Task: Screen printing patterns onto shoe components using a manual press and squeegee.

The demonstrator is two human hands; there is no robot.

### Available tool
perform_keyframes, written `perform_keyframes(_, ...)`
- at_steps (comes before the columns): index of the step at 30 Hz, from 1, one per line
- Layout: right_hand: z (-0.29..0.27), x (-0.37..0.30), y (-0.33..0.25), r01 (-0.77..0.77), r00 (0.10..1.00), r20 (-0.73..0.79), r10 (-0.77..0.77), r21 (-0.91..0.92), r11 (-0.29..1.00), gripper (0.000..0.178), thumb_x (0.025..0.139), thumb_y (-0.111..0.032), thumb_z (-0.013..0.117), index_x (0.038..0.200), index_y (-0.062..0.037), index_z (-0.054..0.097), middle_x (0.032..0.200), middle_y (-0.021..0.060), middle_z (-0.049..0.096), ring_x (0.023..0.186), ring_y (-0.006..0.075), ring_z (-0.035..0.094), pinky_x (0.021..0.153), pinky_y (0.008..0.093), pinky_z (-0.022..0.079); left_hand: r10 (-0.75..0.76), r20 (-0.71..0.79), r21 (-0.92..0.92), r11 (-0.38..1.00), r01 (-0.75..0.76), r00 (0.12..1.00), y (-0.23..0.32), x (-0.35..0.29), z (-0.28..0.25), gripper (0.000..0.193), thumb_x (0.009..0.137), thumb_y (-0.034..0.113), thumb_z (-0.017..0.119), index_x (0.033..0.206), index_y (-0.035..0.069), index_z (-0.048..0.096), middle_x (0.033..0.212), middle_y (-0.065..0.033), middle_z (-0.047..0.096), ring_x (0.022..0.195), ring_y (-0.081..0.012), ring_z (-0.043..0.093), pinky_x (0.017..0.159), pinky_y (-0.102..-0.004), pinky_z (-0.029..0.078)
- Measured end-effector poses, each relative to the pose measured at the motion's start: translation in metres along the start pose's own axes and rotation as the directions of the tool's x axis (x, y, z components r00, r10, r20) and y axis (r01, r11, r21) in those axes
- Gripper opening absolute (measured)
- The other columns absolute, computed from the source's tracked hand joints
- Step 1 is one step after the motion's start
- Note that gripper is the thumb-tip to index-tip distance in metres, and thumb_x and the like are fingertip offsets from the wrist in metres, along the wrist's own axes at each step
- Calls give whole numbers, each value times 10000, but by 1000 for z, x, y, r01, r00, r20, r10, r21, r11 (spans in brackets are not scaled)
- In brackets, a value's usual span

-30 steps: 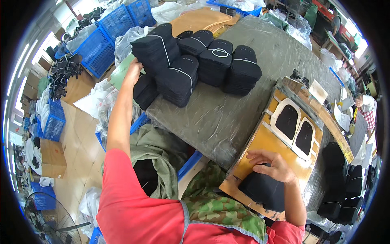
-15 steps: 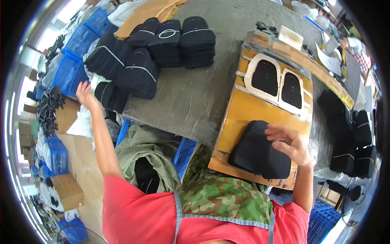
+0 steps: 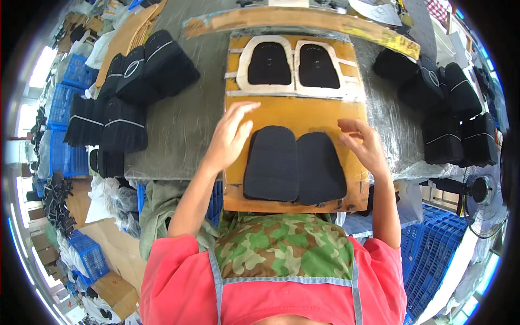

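Note:
Two black rounded fabric pads, the left pad point(image 3: 272, 162) and the right pad point(image 3: 323, 169), lie side by side on the near part of a yellow-orange board point(image 3: 298, 111), their inner edges meeting. My left hand point(image 3: 232, 138) hovers by the left pad's upper left edge, fingers stretched and holding nothing. Beside the right pad's upper right edge is my right hand point(image 3: 362, 143), its fingers apart and slightly bent, also without anything in it. Farther up the board, a white double frame point(image 3: 294, 67) surrounds two more black pads point(image 3: 270, 67) with small marks on them.
Tied stacks of black pads point(image 3: 124, 124) stand on the grey table point(image 3: 179, 130) at left, and more stacks point(image 3: 444, 135) at right. A long wooden strip point(image 3: 303, 21) crosses behind the board. Blue crates point(image 3: 441, 254) and a fan point(image 3: 482, 192) are at lower right.
My view has swung left to right, centring the board. My left hand has come from beside the left stacks to the board. The two near pads, overlapping before, now show side by side.

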State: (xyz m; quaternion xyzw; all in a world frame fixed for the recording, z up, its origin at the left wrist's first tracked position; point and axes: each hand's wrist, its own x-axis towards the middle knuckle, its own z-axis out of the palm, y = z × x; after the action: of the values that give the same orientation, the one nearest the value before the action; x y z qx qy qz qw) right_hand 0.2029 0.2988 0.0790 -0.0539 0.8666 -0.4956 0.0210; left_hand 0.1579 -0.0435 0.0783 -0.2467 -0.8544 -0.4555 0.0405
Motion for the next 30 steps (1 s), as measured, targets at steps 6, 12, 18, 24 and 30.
perform_keyframes(6, 3, 120, 36, -82, 970, -242, 20, -250, 965, 346, 809, -207, 696, 1118, -50, 682, 1053, 150, 683, 983, 311, 652, 877, 400, 514, 65, -166, 317, 948, -10, 984, -77, 113, 27, 311, 874, 87, 562, 1174, 15, 602, 1079, -193, 577, 1058, -372, 539, 908, -456, 442)
perform_keyframes(12, 16, 155, 58, -129, 912, -404, -75, -456, 881, 274, 784, -220, 710, 1027, -96, 726, 963, 168, 657, 989, 350, 619, 909, 434, 484, -80, -170, 652, 739, 173, 982, -84, 142, 57, 345, 843, 144, 668, 1168, 77, 572, 1155, -143, 503, 1131, -361, 505, 876, -538, 447)
perform_keyframes(18, 5, 150, 53, -73, 930, -364, -59, -341, 937, 212, 788, -152, 651, 978, -93, 727, 1027, 186, 662, 954, 371, 637, 845, 453, 514, -76, -148, 678, 718, 157, 986, -99, 151, 49, 307, 859, 147, 658, 1154, 112, 581, 1170, -110, 523, 1159, -330, 510, 878, -540, 437)
perform_keyframes(24, -89, 43, 98, 70, 780, -618, 101, 245, 967, 265, 875, -90, 653, 1139, -70, 669, 987, 55, 697, 921, 147, 646, 799, 280, 509, -77, -127, 685, 715, 143, 989, -113, 155, 40, 216, 888, 158, 628, 1091, 89, 597, 1111, -110, 552, 1100, -322, 534, 872, -510, 420)
perform_keyframes(30, -105, -27, 158, -391, 838, -533, -115, -734, 555, 317, 831, -141, 704, 1145, -108, 678, 1083, 118, 675, 973, 267, 650, 867, 333, 500, -300, -201, -186, 946, 264, 933, -101, 113, -3, 242, 946, 56, 566, 1187, 37, 553, 1087, -77, 594, 1048, -156, 545, 928, -301, 419)
